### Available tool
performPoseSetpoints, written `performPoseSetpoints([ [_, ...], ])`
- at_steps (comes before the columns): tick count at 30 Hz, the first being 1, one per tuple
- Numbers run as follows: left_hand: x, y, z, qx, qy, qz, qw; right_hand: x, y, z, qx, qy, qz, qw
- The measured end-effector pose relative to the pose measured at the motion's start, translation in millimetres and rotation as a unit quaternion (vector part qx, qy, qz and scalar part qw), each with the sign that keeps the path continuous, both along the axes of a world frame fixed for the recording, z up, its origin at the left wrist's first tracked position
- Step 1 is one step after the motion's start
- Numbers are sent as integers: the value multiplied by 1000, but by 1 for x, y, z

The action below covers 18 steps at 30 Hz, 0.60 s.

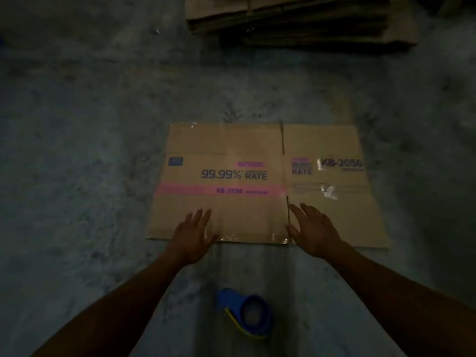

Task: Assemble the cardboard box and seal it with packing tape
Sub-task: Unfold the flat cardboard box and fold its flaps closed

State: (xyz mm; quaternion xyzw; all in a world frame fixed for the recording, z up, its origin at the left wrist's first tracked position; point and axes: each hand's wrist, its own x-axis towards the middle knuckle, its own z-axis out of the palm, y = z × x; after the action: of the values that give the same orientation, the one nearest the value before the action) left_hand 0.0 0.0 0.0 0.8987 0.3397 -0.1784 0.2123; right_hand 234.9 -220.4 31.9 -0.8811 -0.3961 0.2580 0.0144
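Observation:
A flattened brown cardboard box (257, 150) lies on the concrete floor, printed with "99.99% RATE", "KB-2056" and a pink stripe. My left hand (192, 238) is spread open over the box's near edge, left of the flap slit. My right hand (313, 231) is also open, fingers apart, at the near edge just right of that slit. Neither hand holds anything. A blue tape dispenser (247, 311) with a roll of packing tape lies on the floor between my forearms, closer to me than the box.
A stack of flattened cardboard sheets (296, 19) lies at the top, beyond the box. Grey mottled concrete floor (90, 150) surrounds everything. The scene is dim.

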Motion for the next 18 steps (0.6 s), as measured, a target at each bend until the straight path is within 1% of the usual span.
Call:
performPoseSetpoints([
  [1, -6, 1, -20, -9, 32, -22, 999, -1, -3, -19, -15, -4, 22, 1000],
  [4, -19, 17, -64, 6, 96, -69, 993, 3, -3, -69, -66, -19, 93, 993],
  [6, -22, 35, -85, 35, 115, -123, 985, 8, 0, -95, -94, -28, 133, 986],
  [8, -25, 53, -98, 56, 117, -165, 978, 18, 3, -113, -122, -47, 165, 978],
  [13, -45, 60, -118, 99, 117, -211, 965, 8, 7, -132, -194, -56, 243, 949],
  [15, -41, 57, -119, 105, 108, -220, 964, 9, 5, -130, -216, -67, 251, 941],
  [18, -35, 59, -112, 113, 83, -227, 964, 12, 2, -115, -210, -71, 254, 941],
])
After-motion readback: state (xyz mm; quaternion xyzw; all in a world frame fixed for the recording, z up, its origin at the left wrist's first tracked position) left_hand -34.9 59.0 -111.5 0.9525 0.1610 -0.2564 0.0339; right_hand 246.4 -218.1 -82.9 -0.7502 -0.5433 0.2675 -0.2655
